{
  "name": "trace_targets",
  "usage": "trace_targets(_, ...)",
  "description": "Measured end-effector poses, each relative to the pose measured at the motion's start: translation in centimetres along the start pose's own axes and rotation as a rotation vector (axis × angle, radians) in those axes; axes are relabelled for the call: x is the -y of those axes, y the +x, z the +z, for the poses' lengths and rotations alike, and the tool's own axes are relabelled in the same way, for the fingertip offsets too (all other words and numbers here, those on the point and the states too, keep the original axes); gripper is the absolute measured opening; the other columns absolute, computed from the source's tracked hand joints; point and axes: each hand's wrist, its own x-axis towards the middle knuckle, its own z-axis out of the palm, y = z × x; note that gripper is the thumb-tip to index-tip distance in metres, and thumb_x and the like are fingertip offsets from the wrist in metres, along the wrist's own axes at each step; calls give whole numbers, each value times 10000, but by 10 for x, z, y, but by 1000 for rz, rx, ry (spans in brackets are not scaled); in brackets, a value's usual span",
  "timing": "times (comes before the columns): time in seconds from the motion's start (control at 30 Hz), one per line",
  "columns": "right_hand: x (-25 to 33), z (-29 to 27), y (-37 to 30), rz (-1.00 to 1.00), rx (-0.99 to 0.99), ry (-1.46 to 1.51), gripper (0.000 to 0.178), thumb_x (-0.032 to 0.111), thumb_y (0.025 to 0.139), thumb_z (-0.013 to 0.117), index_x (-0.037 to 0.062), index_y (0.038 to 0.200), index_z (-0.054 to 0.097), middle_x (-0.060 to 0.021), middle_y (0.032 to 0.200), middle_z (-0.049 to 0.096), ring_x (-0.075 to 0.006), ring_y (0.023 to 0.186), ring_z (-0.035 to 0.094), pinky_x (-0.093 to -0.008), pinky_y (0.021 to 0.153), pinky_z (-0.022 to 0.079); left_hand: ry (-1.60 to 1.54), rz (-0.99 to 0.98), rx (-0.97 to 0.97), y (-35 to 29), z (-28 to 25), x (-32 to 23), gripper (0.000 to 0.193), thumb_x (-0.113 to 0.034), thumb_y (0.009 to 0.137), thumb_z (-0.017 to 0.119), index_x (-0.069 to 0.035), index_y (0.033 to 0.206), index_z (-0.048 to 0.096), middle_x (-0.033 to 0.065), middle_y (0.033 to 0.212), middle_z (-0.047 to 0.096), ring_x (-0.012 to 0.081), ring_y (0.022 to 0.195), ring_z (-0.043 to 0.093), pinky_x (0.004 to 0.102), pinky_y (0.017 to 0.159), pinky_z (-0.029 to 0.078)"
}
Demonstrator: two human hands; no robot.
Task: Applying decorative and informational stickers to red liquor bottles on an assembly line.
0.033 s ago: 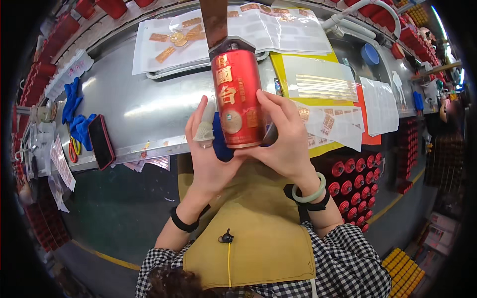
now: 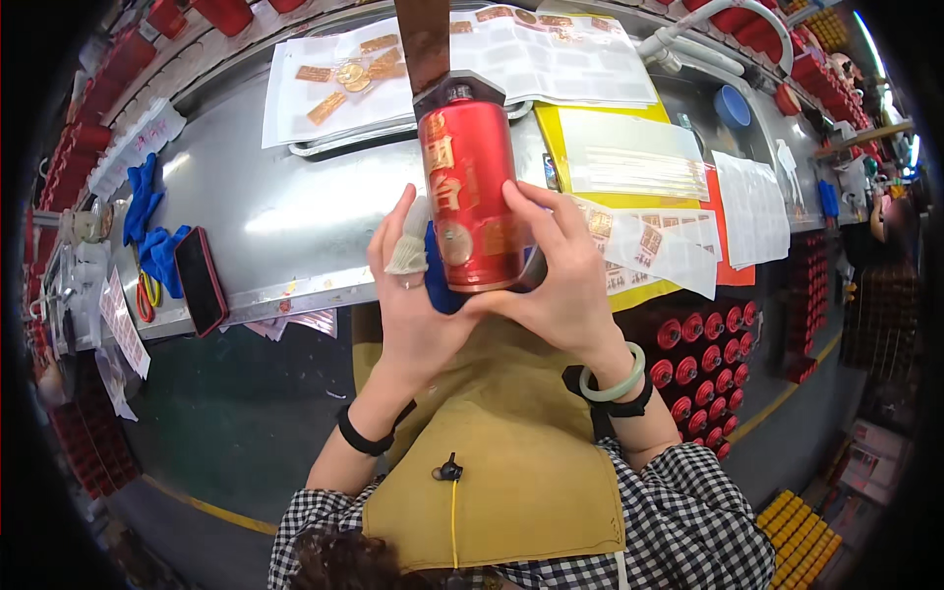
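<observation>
A red bottle [image 2: 470, 197] with gold characters and a round gold emblem lies tilted on a blue support [image 2: 440, 280], its base toward me. Its dark neck reaches into a grey angular holder below a brown upright bar [image 2: 425, 44]. My left hand [image 2: 418, 295] is at the bottle's left side, a white knitted cover on one finger and the outer fingers stretched upward. On the other side, my right hand [image 2: 560, 265] presses its fingertips to the red wall. Both thumbs come together below the base.
Sheets of gold labels [image 2: 344, 88] lie behind the bottle, and more label sheets [image 2: 654, 246] to the right on yellow board. At left are a phone [image 2: 201, 281], blue gloves [image 2: 157, 251] and orange-handled scissors [image 2: 147, 295]. Red bottles [image 2: 703, 364] are stacked below the bench at right.
The bottle has turned slightly about its length, its gold characters shifting left. My hands stay nearly in place around it.
</observation>
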Motion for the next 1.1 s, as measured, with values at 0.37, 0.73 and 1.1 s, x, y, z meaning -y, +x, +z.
trace_targets(0.37,-31,9,0,651,64,882,471,168,967,765,15,1382,604,14,993,613,-18,777,499,-183,725,433,-184,-87,172,3,0,18,1091,-130,771,930,59,1615,265,218,1579,463,310,1460,470,409,1204,384)
trace_targets(0.73,-27,5,-2,656,119,868,577,175,942,804,13,1441,563,9,1044,530,-19,795,481,-185,750,438,-958,-544,219,32,-22,24,708,37,956,676,76,1579,342,184,1598,453,266,1520,394,421,1261,291)
trace_targets(1.1,-37,-7,1,696,241,878,481,258,1069,632,9,1475,564,33,1064,578,-61,803,490,-225,707,416,-962,-578,186,31,-23,14,670,54,949,676,81,1555,392,175,1597,460,240,1507,412,404,1256,306)
